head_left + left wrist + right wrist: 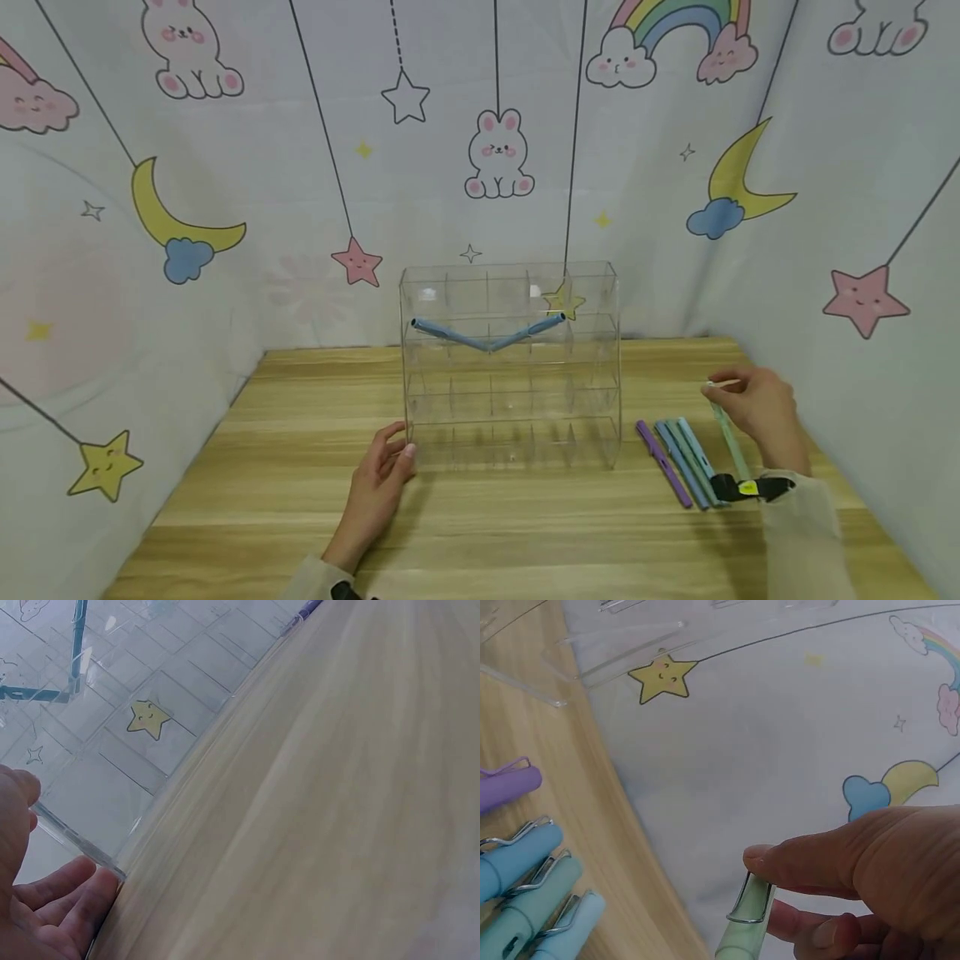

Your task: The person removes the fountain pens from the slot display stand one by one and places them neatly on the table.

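Note:
A clear acrylic rack (512,422) with tiers of small compartments stands upright on the table. My left hand (377,490) holds its lower left edge, the thumb on one side and fingers on the other in the left wrist view. Two blue pens, one slanting left (450,335) and one slanting right (527,332), meet at their lower ends in a V at the rack's upper part. Off to the right, my right hand (759,410) pinches a light green pen (744,930) near its clip end. That pen tilts down toward the table, its lower end partly behind the wrist strap.
Left of the right hand lie a purple pen (663,464), a blue pen (681,464), a green pen (699,463) and a light blue pen (694,443), side by side. A patterned white cloth (450,208) encloses the wooden table (525,542) at the back and sides.

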Tool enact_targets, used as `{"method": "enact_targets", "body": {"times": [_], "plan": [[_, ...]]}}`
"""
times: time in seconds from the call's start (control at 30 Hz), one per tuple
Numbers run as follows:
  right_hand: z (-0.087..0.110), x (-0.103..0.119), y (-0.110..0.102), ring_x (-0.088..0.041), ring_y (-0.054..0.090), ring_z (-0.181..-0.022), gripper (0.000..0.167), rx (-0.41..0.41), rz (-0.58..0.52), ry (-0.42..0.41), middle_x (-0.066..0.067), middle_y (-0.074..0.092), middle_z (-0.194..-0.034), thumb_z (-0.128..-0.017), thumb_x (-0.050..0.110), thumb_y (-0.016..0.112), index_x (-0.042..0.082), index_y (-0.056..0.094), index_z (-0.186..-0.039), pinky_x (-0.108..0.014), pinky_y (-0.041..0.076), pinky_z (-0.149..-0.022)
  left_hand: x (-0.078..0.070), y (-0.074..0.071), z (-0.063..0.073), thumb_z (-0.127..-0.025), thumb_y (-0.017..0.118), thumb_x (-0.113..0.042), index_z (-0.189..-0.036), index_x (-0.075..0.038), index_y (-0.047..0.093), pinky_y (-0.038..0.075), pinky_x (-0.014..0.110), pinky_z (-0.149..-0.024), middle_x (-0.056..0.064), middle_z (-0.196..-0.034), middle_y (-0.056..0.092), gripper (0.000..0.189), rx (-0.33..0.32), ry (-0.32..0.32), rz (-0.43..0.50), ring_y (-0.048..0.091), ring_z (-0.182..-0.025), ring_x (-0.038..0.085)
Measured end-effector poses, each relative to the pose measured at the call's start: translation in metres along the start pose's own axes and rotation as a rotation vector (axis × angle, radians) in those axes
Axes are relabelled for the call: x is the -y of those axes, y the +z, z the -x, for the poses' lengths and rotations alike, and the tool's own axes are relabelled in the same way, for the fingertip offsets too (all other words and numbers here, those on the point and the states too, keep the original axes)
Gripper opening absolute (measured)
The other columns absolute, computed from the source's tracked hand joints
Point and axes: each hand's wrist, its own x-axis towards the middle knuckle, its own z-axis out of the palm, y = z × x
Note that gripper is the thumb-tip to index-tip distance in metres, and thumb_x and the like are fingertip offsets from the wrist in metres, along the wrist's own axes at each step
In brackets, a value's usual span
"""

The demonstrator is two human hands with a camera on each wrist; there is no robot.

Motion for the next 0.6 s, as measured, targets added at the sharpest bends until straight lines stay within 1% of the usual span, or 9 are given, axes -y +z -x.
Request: {"method": "enact_targets", "body": {"times": [0.07, 0.2, 0.27, 0.33, 0.43, 0.5, 0.6], "plan": [[-0.003, -0.007, 0.006, -0.036, 0.075, -0.086, 0.040, 0.026, 0.000, -0.002, -0.032, 0.077, -0.112, -0.103, 0.030, 0.073, -0.005, 0.074, -0.124, -0.035, 0.055, -0.063, 0.000, 0.000, 0.000, -0.111, 0.063, -0.025, -0.152, -0.018, 0.054, 0.061, 0.019, -0.087, 0.028, -0.137, 0.070, 0.043, 0.001, -0.002, 0.012, 0.076, -0.118, 0.036], [-0.009, -0.020, 0.019, -0.035, 0.074, -0.087, 0.039, 0.100, -0.004, 0.005, -0.031, 0.078, -0.108, -0.101, 0.026, 0.075, -0.007, 0.074, -0.121, -0.035, 0.054, -0.065, 0.000, -0.002, -0.001, -0.111, 0.062, -0.026, -0.153, -0.018, 0.053, 0.062, 0.021, -0.088, 0.029, -0.138, 0.069, 0.043, 0.005, -0.002, 0.030, 0.074, -0.122, 0.039], [-0.012, -0.025, 0.025, -0.032, 0.072, -0.086, 0.039, 0.144, -0.007, 0.023, -0.029, 0.077, -0.108, -0.100, 0.027, 0.075, -0.007, 0.074, -0.120, -0.035, 0.053, -0.065, -0.001, -0.003, -0.001, -0.111, 0.062, -0.026, -0.153, -0.018, 0.053, 0.063, 0.022, -0.089, 0.030, -0.138, 0.069, 0.043, 0.005, -0.001, 0.033, 0.073, -0.123, 0.040], [-0.014, -0.027, 0.031, -0.031, 0.071, -0.086, 0.038, 0.170, 0.001, 0.027, -0.028, 0.077, -0.109, -0.099, 0.028, 0.076, -0.005, 0.075, -0.119, -0.035, 0.052, -0.066, 0.000, -0.004, 0.000, -0.111, 0.062, -0.026, -0.152, -0.018, 0.053, 0.063, 0.022, -0.089, 0.029, -0.138, 0.069, 0.043, -0.002, -0.004, 0.026, 0.074, -0.123, 0.039], [-0.015, -0.029, 0.038, -0.033, 0.070, -0.088, 0.037, 0.182, 0.019, 0.017, -0.030, 0.075, -0.114, -0.098, 0.029, 0.076, -0.004, 0.076, -0.116, -0.036, 0.051, -0.067, 0.000, -0.005, 0.001, -0.111, 0.063, -0.024, -0.151, -0.018, 0.054, 0.063, 0.023, -0.088, 0.029, -0.137, 0.070, 0.042, -0.016, -0.008, 0.022, 0.074, -0.121, 0.039], [-0.015, -0.031, 0.040, -0.034, 0.069, -0.090, 0.038, 0.181, 0.027, 0.019, -0.031, 0.074, -0.116, -0.098, 0.029, 0.076, -0.004, 0.075, -0.116, -0.036, 0.051, -0.068, 0.000, -0.004, 0.001, -0.111, 0.063, -0.024, -0.151, -0.018, 0.054, 0.063, 0.024, -0.088, 0.029, -0.137, 0.070, 0.042, -0.013, -0.012, 0.024, 0.074, -0.122, 0.040], [-0.013, -0.035, 0.042, -0.031, 0.068, -0.086, 0.037, 0.180, 0.035, 0.029, -0.029, 0.075, -0.112, -0.099, 0.029, 0.074, -0.004, 0.074, -0.115, -0.034, 0.049, -0.066, 0.001, -0.002, 0.000, -0.111, 0.062, -0.027, -0.152, -0.019, 0.053, 0.063, 0.024, -0.090, 0.029, -0.139, 0.069, 0.043, 0.008, -0.015, 0.026, 0.073, -0.124, 0.040]]}}
